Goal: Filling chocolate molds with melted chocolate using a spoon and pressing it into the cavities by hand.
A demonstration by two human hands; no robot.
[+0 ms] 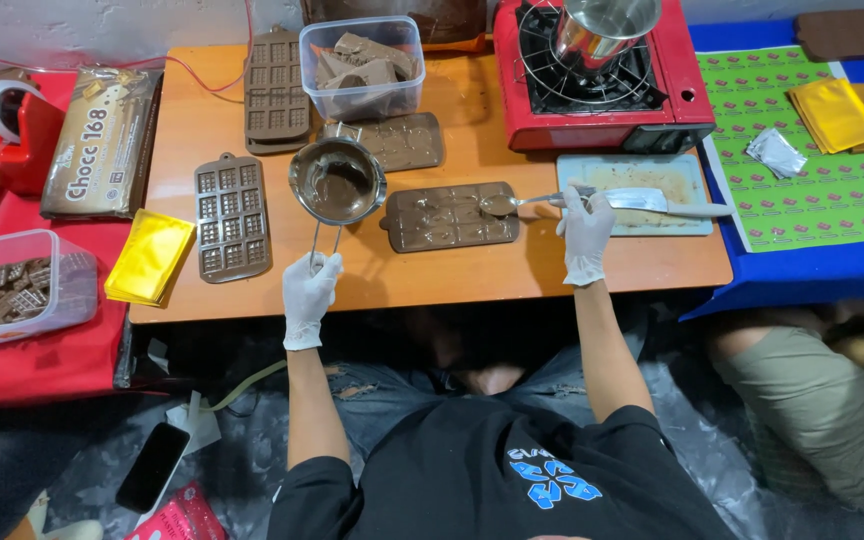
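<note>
My left hand (pixel 309 291), in a white glove, grips the wire handle of a small metal pot (pixel 338 181) holding melted chocolate, raised over the orange table (pixel 592 268). Just to its right lies a brown silicone mould (pixel 450 216) partly filled with chocolate. My right hand (pixel 585 228), also gloved, holds a metal spoon (pixel 515 203) whose bowl, full of chocolate, hovers over the mould's right end.
Empty brown moulds (pixel 232 216) lie left, with a stack (pixel 275 91) behind. A clear tub of chocolate chunks (pixel 364 66), a red gas stove with a steel pot (pixel 597 72), a tray with a scraper (pixel 642 198), gold wrappers (pixel 149 257) and a phone on the floor (pixel 152 467) surround.
</note>
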